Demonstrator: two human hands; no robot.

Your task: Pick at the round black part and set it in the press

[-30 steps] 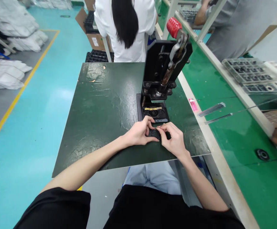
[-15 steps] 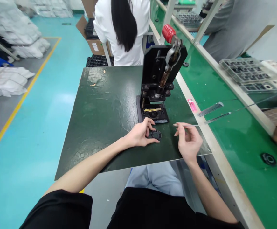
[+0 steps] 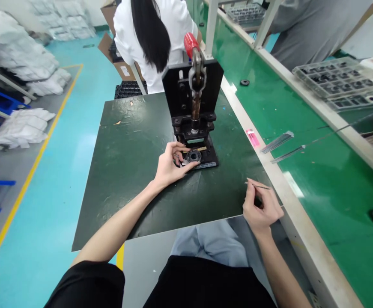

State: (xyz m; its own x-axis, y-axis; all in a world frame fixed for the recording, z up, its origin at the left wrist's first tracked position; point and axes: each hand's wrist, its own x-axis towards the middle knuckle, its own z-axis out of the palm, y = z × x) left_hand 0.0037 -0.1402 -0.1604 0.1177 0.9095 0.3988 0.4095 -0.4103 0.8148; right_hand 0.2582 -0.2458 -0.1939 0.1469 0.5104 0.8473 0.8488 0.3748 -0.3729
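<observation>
A black hand press [image 3: 180, 85] with a red-gripped lever [image 3: 190, 45] stands on a dark green mat [image 3: 118, 188]. A round black part with a central hole [image 3: 193, 155] sits on the press base [image 3: 207, 159], under the ram. My left hand [image 3: 171, 164] is curled around that part, with fingertips at its edge. At the mat's near right corner, my right hand [image 3: 260, 209] pinches a thin metal pin [image 3: 257, 186] between thumb and fingers.
A green-topped bench runs along the right, with a pink strip [image 3: 253, 137], thin metal rods [image 3: 278, 142] and a clear tray of black parts [image 3: 334, 79]. A person in white [image 3: 150, 42] stands beyond the press; a grey-clad person [image 3: 311, 25] works across the bench.
The round black part has gone from the mat onto the press base, carried by my left hand. My right hand has moved nearer the mat's front edge, still holding the pin. The view has turned left.
</observation>
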